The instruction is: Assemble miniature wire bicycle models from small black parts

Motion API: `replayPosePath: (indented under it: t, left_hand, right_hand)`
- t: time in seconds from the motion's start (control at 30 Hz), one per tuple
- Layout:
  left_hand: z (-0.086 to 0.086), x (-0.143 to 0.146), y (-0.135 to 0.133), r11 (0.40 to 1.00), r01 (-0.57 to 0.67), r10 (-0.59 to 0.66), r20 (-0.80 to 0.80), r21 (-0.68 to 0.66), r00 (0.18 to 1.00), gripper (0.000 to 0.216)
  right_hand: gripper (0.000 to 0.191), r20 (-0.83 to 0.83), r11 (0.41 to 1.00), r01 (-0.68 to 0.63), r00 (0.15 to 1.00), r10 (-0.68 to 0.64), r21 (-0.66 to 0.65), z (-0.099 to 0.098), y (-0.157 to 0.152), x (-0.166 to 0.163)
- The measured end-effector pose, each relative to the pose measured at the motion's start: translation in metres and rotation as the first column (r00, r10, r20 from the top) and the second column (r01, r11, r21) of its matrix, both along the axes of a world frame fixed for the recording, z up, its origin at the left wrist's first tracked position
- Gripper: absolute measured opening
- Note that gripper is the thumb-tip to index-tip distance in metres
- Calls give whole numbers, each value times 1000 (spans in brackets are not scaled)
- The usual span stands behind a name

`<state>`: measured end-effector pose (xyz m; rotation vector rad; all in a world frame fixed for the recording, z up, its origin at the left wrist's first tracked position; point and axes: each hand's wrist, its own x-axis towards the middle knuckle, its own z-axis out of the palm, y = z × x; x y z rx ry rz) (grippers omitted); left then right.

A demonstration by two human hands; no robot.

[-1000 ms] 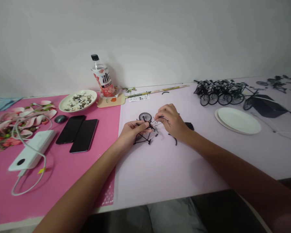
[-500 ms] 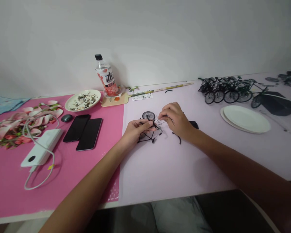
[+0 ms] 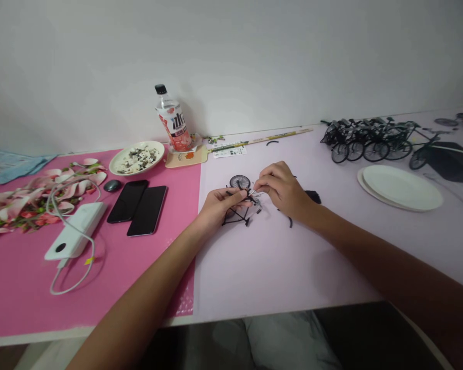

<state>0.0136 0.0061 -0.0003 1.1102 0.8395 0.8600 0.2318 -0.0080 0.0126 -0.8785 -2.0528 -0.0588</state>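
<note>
My left hand (image 3: 219,204) is closed on a small black model bicycle (image 3: 237,221), pinching it between thumb and fingers just above the light sheet. A spoked wheel (image 3: 239,181) shows beyond the fingertips. From the right, my right hand (image 3: 284,191) grips a thin silver tool (image 3: 252,192), whose tip meets the bicycle by my left thumb. The tool's exact kind is too small to tell. Beside my right wrist lie a curved black strip (image 3: 290,222) and a black piece (image 3: 313,196), partly covered by the hand.
Several assembled model bicycles (image 3: 376,149) stand at the back right, behind stacked white plates (image 3: 405,187). Leftward are two phones (image 3: 147,210), a white power bank (image 3: 77,231) with a cable, artificial petals (image 3: 27,205), a bowl of small parts (image 3: 118,167) and a bottle (image 3: 173,123).
The view has shifted slightly, so everything sits a little further right. Both hands keep their grips, and the tool's tip stays at the bicycle.
</note>
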Motion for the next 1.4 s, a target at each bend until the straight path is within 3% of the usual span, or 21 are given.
replayPosePath:
  t: [0.4,0.8,1.1,1.3,1.4]
  left_hand:
    - [8,1,-5,999,4,-3,16,-36,1000,39]
    - [5,-1,-4,999,26,-26,28,-31,999,43]
    - [4,-2,-4,999,31,-31,-6,-20,1000,44]
    - [2,-2,-3,998,58,-58,8,-16,998,43]
    - [1,-1,-3,998,50,-48,41,-38,998,43]
  right_hand:
    - [24,-22,999,23,1000,-22,40,-1,1,1]
    - [16,-29,994,-79,996,82,82,9,0,4]
    - [9,-82,993,-82,994,75,-87,7,-4,6]
    - [14,28,974,-76,996,83,-211,7,-3,10]
    - [13,59,977,-61,995,75,-205,9,-3,11]
